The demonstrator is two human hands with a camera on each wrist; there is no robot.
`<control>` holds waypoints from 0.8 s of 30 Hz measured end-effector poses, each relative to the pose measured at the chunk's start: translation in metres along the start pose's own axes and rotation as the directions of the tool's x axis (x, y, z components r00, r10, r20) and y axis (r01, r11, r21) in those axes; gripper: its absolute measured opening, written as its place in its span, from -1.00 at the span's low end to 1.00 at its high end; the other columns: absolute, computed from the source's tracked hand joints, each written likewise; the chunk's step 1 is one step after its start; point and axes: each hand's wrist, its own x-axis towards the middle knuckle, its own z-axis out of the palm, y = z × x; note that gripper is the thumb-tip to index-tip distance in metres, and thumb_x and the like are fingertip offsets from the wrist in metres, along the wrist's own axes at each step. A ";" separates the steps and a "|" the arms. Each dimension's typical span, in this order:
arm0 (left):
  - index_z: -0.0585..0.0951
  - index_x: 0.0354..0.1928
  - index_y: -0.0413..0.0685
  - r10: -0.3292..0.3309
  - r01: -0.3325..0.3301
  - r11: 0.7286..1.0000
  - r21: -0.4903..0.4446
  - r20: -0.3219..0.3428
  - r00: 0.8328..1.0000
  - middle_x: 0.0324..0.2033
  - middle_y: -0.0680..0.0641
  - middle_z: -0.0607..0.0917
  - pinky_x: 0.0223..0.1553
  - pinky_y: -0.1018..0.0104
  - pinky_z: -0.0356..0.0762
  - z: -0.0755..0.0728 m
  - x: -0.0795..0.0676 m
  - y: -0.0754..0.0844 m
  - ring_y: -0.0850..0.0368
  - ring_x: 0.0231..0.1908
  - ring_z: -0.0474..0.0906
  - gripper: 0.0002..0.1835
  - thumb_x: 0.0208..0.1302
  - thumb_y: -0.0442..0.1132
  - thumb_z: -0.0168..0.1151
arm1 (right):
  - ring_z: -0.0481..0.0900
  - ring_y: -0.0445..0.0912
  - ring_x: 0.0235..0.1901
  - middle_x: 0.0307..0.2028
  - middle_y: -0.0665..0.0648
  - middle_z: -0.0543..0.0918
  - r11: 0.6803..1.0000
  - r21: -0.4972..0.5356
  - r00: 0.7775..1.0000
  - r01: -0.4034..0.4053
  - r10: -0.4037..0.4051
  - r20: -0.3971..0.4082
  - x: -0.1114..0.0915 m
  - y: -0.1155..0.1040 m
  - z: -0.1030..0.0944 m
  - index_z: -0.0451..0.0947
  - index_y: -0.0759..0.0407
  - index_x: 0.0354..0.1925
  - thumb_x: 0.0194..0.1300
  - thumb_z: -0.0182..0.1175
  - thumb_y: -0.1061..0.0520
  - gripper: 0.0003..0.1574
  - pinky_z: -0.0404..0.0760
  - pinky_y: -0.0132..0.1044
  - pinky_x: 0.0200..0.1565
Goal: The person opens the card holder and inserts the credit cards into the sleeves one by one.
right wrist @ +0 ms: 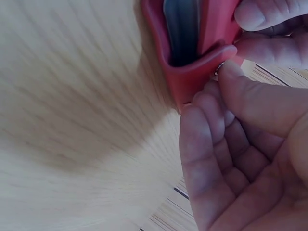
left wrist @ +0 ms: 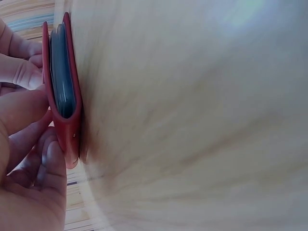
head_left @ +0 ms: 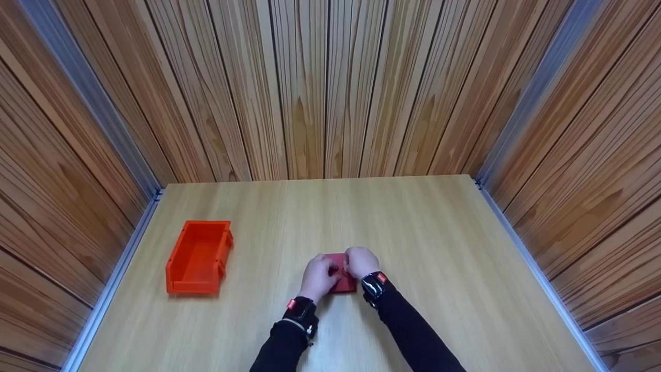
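Note:
A small red card holder [head_left: 344,285] lies on the table between my two hands. Dark, clear-looking sleeves [left wrist: 61,82] show stacked between its covers in the left wrist view. My left hand [head_left: 316,279] grips its left side, thumb on the upper cover and the other fingers curled by its edge. From the right side, my right hand [head_left: 361,262] pinches the edge of a red flap [right wrist: 197,77] between thumb and curled fingers. A small metal snap [right wrist: 219,69] peeks out beside the right thumb. Parts of the cover are hidden under the fingers.
An orange open-front bin [head_left: 199,256] stands at the left of the wooden table [head_left: 413,227]. Wood-panelled walls [head_left: 304,103] enclose the back and both sides, with metal rails [head_left: 542,289] along the table's side edges.

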 end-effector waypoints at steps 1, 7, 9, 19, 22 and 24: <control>0.70 -0.41 -0.22 -0.001 0.001 1.000 -0.001 0.002 1.000 -0.36 -0.08 0.60 -0.14 0.09 0.51 0.000 0.000 0.000 -0.05 -0.28 0.57 -0.86 -0.02 -0.37 0.50 | 0.51 0.00 -0.54 -0.61 0.07 0.50 1.000 -0.008 1.000 0.005 -0.005 0.002 0.000 0.000 0.000 0.43 0.17 -0.65 -0.03 0.26 0.35 -0.77 0.50 -0.08 -0.50; 0.68 -0.45 -0.19 -0.001 0.001 1.000 0.001 0.007 1.000 -0.39 -0.06 0.57 -0.19 0.09 0.49 0.000 0.000 0.001 -0.02 -0.32 0.54 -0.87 -0.02 -0.37 0.50 | 0.54 0.03 -0.52 -0.59 0.11 0.54 0.999 -0.043 1.000 0.023 -0.023 0.016 0.000 -0.003 -0.001 0.44 0.18 -0.63 -0.02 0.25 0.35 -0.79 0.53 -0.07 -0.47; 0.68 -0.46 -0.19 0.000 0.000 1.000 0.001 0.005 1.000 -0.39 -0.06 0.57 -0.19 0.09 0.49 0.000 0.000 0.001 -0.02 -0.32 0.54 -0.87 -0.02 -0.38 0.50 | 0.55 0.03 -0.51 -0.58 0.12 0.55 0.998 -0.052 1.000 0.022 -0.021 0.019 0.000 -0.005 -0.002 0.45 0.18 -0.63 -0.01 0.25 0.36 -0.80 0.54 -0.06 -0.46; 0.66 -0.45 -0.16 -0.013 0.013 1.000 -0.003 0.011 1.000 -0.38 -0.04 0.55 -0.17 0.09 0.50 0.000 0.000 -0.001 -0.01 -0.30 0.53 -0.85 -0.03 -0.38 0.50 | 0.64 0.10 -0.40 -0.46 0.22 0.65 0.990 -0.140 0.999 0.021 -0.013 0.052 0.003 -0.012 0.001 0.51 0.25 -0.52 0.10 0.21 0.35 -0.90 0.62 -0.02 -0.37; 0.66 -0.45 -0.16 -0.005 0.005 1.000 0.006 0.007 1.000 -0.38 -0.05 0.56 -0.18 0.09 0.50 0.000 0.000 -0.001 -0.02 -0.30 0.54 -0.85 -0.03 -0.37 0.50 | 0.65 0.10 -0.38 -0.45 0.23 0.65 0.989 -0.150 0.997 -0.005 0.016 0.072 0.005 -0.014 0.000 0.51 0.25 -0.52 0.11 0.20 0.34 -0.89 0.62 -0.01 -0.37; 0.65 -0.47 -0.16 0.012 -0.012 1.000 0.020 -0.006 1.000 -0.39 -0.05 0.57 -0.20 0.10 0.51 0.000 0.000 -0.001 -0.03 -0.31 0.55 -0.84 -0.05 -0.36 0.51 | 0.65 0.10 -0.36 -0.44 0.23 0.66 0.987 -0.156 0.995 -0.027 0.042 0.092 0.007 -0.014 0.000 0.52 0.25 -0.52 0.12 0.18 0.34 -0.89 0.63 0.00 -0.37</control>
